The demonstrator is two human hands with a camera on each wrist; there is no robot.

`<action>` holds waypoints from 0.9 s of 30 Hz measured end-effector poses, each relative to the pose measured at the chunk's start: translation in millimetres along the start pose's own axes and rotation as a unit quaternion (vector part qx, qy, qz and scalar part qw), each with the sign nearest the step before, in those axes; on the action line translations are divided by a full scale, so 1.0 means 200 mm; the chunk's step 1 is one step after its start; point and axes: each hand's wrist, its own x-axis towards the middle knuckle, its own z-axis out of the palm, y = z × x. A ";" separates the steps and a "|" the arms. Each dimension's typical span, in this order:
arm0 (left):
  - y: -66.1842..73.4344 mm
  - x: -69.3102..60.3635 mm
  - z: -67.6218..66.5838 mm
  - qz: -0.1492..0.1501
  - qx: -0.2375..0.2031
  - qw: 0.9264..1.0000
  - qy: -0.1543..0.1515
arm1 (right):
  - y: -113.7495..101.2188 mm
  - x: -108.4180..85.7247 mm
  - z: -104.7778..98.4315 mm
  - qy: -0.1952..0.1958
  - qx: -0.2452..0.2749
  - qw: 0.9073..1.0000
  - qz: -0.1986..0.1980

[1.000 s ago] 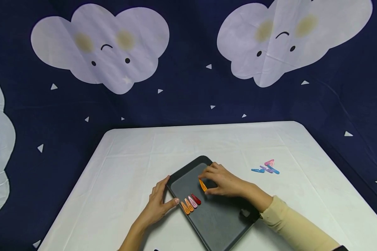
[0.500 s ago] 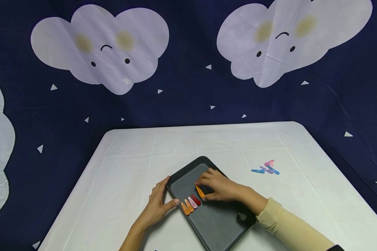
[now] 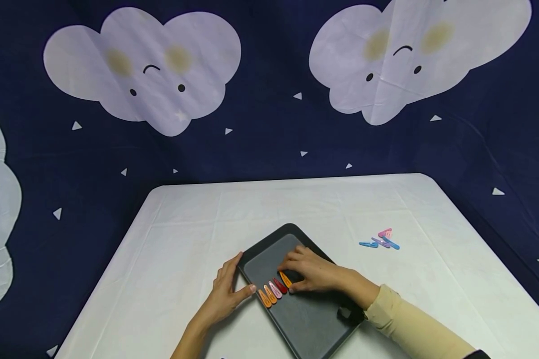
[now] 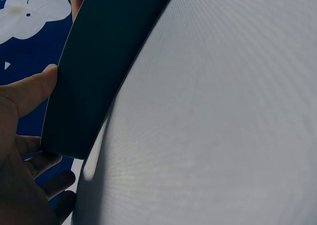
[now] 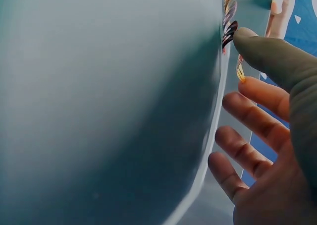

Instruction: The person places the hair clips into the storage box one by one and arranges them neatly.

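Note:
My right hand (image 3: 313, 273) pinches an orange snap hair clip (image 3: 285, 279) between thumb and fingers, low over the dark grey baking tray (image 3: 314, 319). The clip is beside a dark red hair clip (image 3: 280, 285) at the end of a slanting row. A pink hair clip (image 3: 275, 289) and two more orange hair clips (image 3: 265, 298) make up the rest of that row, near the tray's left rim. My left hand (image 3: 226, 289) rests at the tray's left corner, thumb on the rim, fingers extended along the outside. In the right wrist view, the orange clip's tip (image 5: 240, 74) shows by the index finger.
On the white-covered table (image 3: 184, 234), right of the tray, lies a loose group of hair clips: blue (image 3: 369, 245), purple (image 3: 380, 242) and pink (image 3: 385, 233) ones among them. A dark blue cloud-print cloth (image 3: 269, 139) hangs behind the table.
My right hand has moved down and slightly left with the orange hair clip, bringing it closer to the red one. The left hand and the tray have stayed in place.

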 end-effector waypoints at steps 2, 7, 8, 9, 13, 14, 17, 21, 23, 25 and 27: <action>0.00 0.00 0.00 0.000 0.001 1.000 -0.001 | 0.00 0.00 0.00 -0.010 -0.005 1.000 0.005; 0.00 0.00 0.00 -0.001 0.002 1.000 0.001 | 0.00 -0.01 0.01 -0.014 -0.010 1.000 0.002; 0.00 0.00 0.00 -0.001 0.001 1.000 0.001 | 0.00 -0.01 0.01 -0.013 -0.011 1.000 0.000; 0.00 0.00 0.00 -0.002 0.001 1.000 0.002 | 0.00 -0.01 0.01 -0.012 -0.011 1.000 -0.002; 0.00 0.00 0.00 -0.003 0.001 1.000 0.000 | 0.00 0.00 0.01 -0.015 -0.013 1.000 -0.001; 0.00 0.00 0.00 -0.003 0.001 1.000 0.000 | 0.00 0.00 0.01 -0.015 -0.014 1.000 0.000; 0.00 0.00 0.00 -0.002 0.001 1.000 -0.001 | 0.00 0.00 0.02 -0.017 -0.016 1.000 0.003; 0.00 0.00 0.00 -0.002 -0.002 1.000 -0.002 | 0.01 0.01 0.03 -0.014 -0.020 1.000 0.004; 0.00 0.00 0.00 -0.002 -0.003 1.000 -0.003 | 0.01 0.01 0.03 -0.012 -0.021 1.000 0.003; 0.00 0.00 0.00 -0.003 -0.004 1.000 -0.004 | 0.01 0.01 0.03 -0.013 -0.021 1.000 0.005; 0.00 0.00 0.00 -0.002 -0.003 1.000 -0.003 | 0.01 0.01 0.03 -0.015 -0.021 1.000 0.006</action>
